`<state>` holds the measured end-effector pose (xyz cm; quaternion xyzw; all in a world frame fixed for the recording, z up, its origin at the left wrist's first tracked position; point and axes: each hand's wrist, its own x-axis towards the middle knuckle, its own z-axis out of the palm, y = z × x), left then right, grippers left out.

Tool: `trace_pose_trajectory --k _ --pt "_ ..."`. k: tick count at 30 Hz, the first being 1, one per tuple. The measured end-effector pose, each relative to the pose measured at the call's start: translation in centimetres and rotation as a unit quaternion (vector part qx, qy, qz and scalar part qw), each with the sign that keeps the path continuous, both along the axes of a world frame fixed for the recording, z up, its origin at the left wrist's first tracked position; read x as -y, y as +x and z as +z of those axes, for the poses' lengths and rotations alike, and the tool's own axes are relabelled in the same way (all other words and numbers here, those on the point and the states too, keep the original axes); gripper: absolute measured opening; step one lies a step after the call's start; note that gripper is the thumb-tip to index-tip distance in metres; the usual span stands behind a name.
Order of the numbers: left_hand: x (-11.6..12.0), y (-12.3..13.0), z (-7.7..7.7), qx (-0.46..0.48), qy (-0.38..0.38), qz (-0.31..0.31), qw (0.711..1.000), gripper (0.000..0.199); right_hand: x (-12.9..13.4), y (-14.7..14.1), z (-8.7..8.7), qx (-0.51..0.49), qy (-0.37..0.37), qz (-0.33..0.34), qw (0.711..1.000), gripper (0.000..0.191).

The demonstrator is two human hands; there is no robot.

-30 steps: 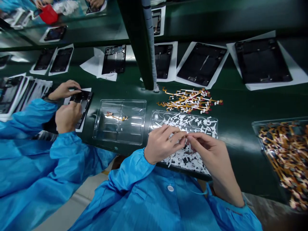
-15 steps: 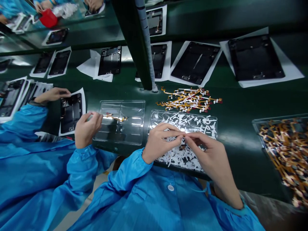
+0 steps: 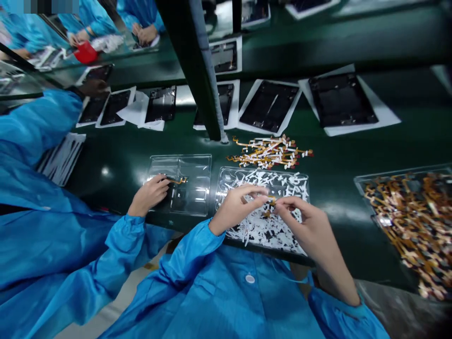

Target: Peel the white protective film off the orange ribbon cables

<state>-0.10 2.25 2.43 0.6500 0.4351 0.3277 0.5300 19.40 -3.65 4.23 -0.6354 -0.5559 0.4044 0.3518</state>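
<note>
Co-worker's hand (image 3: 148,195) now over clear tray (image 3: 192,165), left (image 3: 235,207) and right hands (image 3: 307,223) pinching flex cable (image 3: 271,200) above paper scraps (image 3: 263,230).

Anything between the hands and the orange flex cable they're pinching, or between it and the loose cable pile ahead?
Nothing separates the left hand and right hand from the flex cable; both touch it. Toward the loose cable pile, only the clear tray and its white paper scraps lie between.

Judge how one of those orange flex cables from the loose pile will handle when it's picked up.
The orange flex cables look thin and floppy, so one would likely droop when lifted. They probably weigh very little for their length. Lying crossed in a tangle with white tabs, one may snag its neighbours and drag them along.
</note>
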Motion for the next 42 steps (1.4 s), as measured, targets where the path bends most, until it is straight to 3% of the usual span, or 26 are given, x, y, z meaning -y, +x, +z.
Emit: trace_pose_trajectory --k 2,7,13,18,20,24,29,35,39,42 --pt "-0.2 0.3 -0.1 0.021 -0.014 -0.003 1.000 0.021 -0.2 -0.1 -0.2 -0.010 0.010 0.005 1.000 0.026" --pt "-0.3 0.2 0.3 0.059 0.022 0.074 0.995 0.027 -0.1 -0.2 -0.8 -0.012 0.036 0.037 0.999 0.033" --pt "-0.2 -1.1 -0.1 0.072 0.042 0.153 0.985 0.030 0.8 0.1 -1.7 -0.020 0.024 0.003 0.999 0.039" --pt "0.2 -1.8 -0.4 0.065 0.074 0.227 0.969 0.033 -0.1 -0.4 -2.4 -0.026 0.008 0.006 1.000 0.037" --pt "0.8 -1.8 -0.1 0.027 0.132 0.214 0.967 0.026 -0.6 -0.6 -2.5 -0.027 0.006 0.009 1.000 0.036" --pt "1.9 -1.6 0.1 -0.063 0.282 0.109 0.951 0.015 -1.3 -1.3 -2.3 -0.033 0.018 0.040 0.998 0.031" --pt "2.4 -1.8 -0.6 -0.155 0.379 0.109 0.906 0.013 -1.7 -2.8 -1.7 -0.025 0.046 0.071 0.996 0.027" --pt "2.6 -1.7 -1.0 -0.230 0.336 0.117 0.906 0.014 -0.8 -2.6 -1.0 -0.008 0.059 0.069 0.996 0.027" --pt "1.9 -2.4 -1.5 -0.248 0.255 0.105 0.929 0.015 0.5 2.1 0.3 0.038 0.050 0.069 0.996 0.031" --pt "1.4 -3.1 -1.6 -0.255 0.249 0.094 0.930 0.016 1.0 5.8 1.7 0.058 0.031 0.092 0.994 0.035"
